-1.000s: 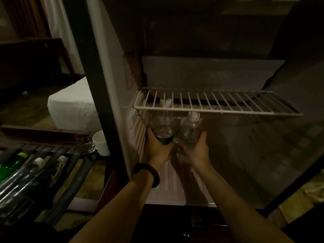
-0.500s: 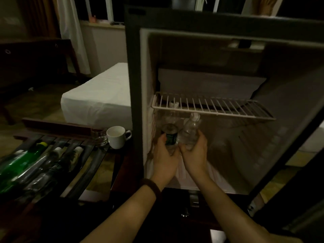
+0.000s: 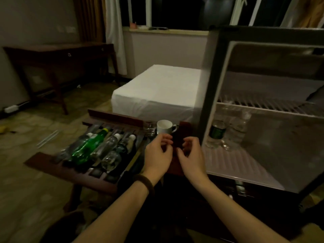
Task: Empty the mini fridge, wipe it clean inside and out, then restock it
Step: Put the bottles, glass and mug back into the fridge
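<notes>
Both hands have left the two bottles (image 3: pixel 226 132) standing inside the mini fridge (image 3: pixel 245 162) and drawn back. Left hand (image 3: pixel 157 153) and right hand (image 3: pixel 191 155) hover loosely curled, holding nothing, the fridge to their right. Restocking looks under way: more bottles (image 3: pixel 98 146) lie on the rack (image 3: pixel 73 171) to their left.

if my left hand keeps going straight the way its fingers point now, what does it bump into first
Probably the white cup. The left hand is empty, its fingers curled loosely just below the cup, with a small glass beside it. Depth is hard to judge in one view.
</notes>
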Demonstrator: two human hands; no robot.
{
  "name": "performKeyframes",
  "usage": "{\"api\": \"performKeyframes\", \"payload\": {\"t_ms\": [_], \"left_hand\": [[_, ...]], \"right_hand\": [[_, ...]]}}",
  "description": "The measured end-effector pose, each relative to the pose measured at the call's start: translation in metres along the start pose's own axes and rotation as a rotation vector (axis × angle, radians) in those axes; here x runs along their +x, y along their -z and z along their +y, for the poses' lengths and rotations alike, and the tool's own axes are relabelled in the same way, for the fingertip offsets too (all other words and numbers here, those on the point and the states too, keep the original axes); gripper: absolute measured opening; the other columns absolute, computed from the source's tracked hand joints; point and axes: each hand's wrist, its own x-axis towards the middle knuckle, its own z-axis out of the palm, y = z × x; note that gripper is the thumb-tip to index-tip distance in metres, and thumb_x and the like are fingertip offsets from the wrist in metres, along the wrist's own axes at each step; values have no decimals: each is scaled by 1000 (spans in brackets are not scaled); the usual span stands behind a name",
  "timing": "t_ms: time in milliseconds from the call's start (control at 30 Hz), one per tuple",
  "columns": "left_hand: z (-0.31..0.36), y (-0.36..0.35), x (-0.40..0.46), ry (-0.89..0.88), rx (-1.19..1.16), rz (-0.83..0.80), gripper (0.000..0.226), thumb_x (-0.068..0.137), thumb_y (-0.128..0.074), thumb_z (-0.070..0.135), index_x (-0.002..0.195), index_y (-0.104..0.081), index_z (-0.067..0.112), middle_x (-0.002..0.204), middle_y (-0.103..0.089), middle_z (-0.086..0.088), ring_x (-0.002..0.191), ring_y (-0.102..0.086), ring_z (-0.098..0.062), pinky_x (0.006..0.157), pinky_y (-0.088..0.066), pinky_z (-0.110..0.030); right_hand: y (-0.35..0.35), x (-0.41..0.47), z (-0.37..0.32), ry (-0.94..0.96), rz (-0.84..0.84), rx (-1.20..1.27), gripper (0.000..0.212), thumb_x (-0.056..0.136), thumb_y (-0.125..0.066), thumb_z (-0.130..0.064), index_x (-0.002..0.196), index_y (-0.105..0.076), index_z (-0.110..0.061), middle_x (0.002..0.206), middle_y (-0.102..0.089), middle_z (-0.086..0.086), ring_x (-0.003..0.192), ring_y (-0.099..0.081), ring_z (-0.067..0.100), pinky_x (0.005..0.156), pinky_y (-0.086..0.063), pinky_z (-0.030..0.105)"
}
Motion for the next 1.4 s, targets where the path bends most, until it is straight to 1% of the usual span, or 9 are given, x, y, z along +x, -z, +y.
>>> {"api": "performKeyframes", "payload": {"t_ms": [167, 400, 567, 733, 833, 933, 1133, 1233, 1400], "left_hand": [[-69, 69, 31, 144, 146, 41, 15, 87, -57, 11, 102, -57, 14, 98, -60, 1, 97, -59, -18, 80, -44, -25], [-172, 133, 83, 320, 471, -25, 42, 89, -53, 13, 129, -45, 9, 132, -47, -10, 123, -42, -25, 102, -35, -35], [-223, 136, 122, 338, 646, -120, 44, 92, -48, 15, 135, -39, 10, 138, -41, -11, 127, -37, -26, 105, -33, -37], [-265, 123, 152, 384, 851, -274, 50, 90, -54, 30, 133, -36, 11, 132, -44, -15, 123, -40, -31, 100, -38, -40], [-286, 115, 159, 428, 969, -280, 48, 90, -53, 32, 129, -35, 12, 124, -49, -19, 114, -48, -35, 91, -43, -41], [-297, 112, 161, 438, 1013, -238, 43, 88, -54, 29, 124, -37, 12, 119, -54, -18, 107, -53, -35, 86, -47, -42], [-287, 110, 151, 439, 894, -184, 55, 88, -57, 28, 133, -31, 11, 129, -46, -15, 119, -42, -34, 93, -42, -45], [-264, 109, 148, 401, 629, -77, 75, 80, -67, 32, 141, -27, 15, 130, -47, -13, 121, -43, -31, 99, -41, -44], [-198, 107, 132, 310, 118, 83, 61, 78, -71, 18, 130, -40, 15, 114, -53, 2, 103, -53, -15, 85, -43, -29]], "right_hand": [[-82, 6, -18, -76, -180, 68, 30, 86, -63, -15, 105, -41, -25, 100, -51, -5, 88, -54, 10, 74, -45, 21], [-190, 42, -3, -282, -366, 101, 34, 90, -59, -20, 119, -41, -16, 107, -47, -5, 74, -47, -2, 60, -39, 11], [-256, 63, 27, -494, -448, 155, 45, 89, -59, -29, 126, -37, -15, 115, -47, -1, 100, -52, 16, 90, -48, 37], [-308, 84, 50, -725, -490, 201, 69, 84, -61, -43, 133, -23, -15, 129, -45, 11, 112, -51, 29, 90, -50, 46], [-331, 93, 59, -806, -446, 202, 95, 72, -70, -52, 140, -13, -18, 135, -38, 13, 117, -47, 33, 89, -50, 47], [-341, 98, 67, -784, -425, 93, 100, 65, -76, -49, 138, -17, -16, 132, -41, 14, 114, -48, 33, 91, -48, 48], [-325, 93, 74, -786, -406, 382, 79, 66, -79, -33, 129, -33, -18, 115, -53, 7, 102, -56, 25, 87, -52, 47], [-304, 89, 70, -728, -414, 403, 81, 57, -80, -37, 125, -41, -19, 110, -59, 4, 99, -59, 23, 87, -52, 44], [-240, 76, 51, -530, -445, 358, 55, 72, -77, -20, 114, -42, -25, 109, -58, 0, 101, -57, 17, 85, -50, 33]]}}
